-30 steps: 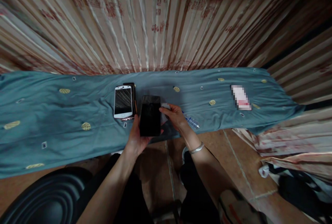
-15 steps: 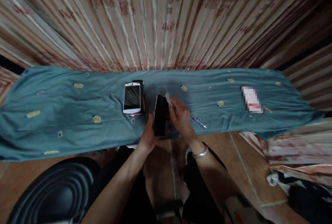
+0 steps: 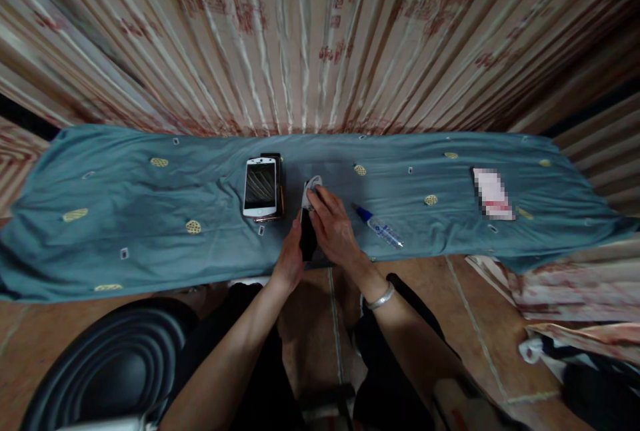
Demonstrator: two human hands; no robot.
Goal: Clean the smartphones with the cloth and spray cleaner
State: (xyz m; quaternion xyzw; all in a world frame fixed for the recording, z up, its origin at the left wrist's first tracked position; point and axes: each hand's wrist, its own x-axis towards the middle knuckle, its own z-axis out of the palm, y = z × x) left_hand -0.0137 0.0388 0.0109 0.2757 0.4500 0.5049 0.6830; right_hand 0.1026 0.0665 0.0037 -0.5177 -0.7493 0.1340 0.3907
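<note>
My left hand [image 3: 289, 258] grips a black phone [image 3: 309, 234] by its left side, above the front part of the cloth-covered table. My right hand [image 3: 334, 228] presses a light grey cloth [image 3: 313, 186] against the phone's upper end, its fingers bent over the cloth. Left of my hands lies a white phone [image 3: 261, 188], resting on a darker device [image 3: 281, 194] that shows at its right and top edges. To the right of my right hand is a clear bottle with a blue top [image 3: 384, 228].
A blue-green cloth [image 3: 155, 204] with yellow prints covers the long table. Toward its right end lies a pixelated pink-and-white item [image 3: 493, 192]. Pleated curtains [image 3: 300, 44] hang behind. A black ribbed round stool [image 3: 113, 371] stands at the lower left.
My right hand has moved slightly left, bringing the grey cloth from the phone's right edge onto its upper end. The phone has turned and looks narrower. The bottle's blue top now shows.
</note>
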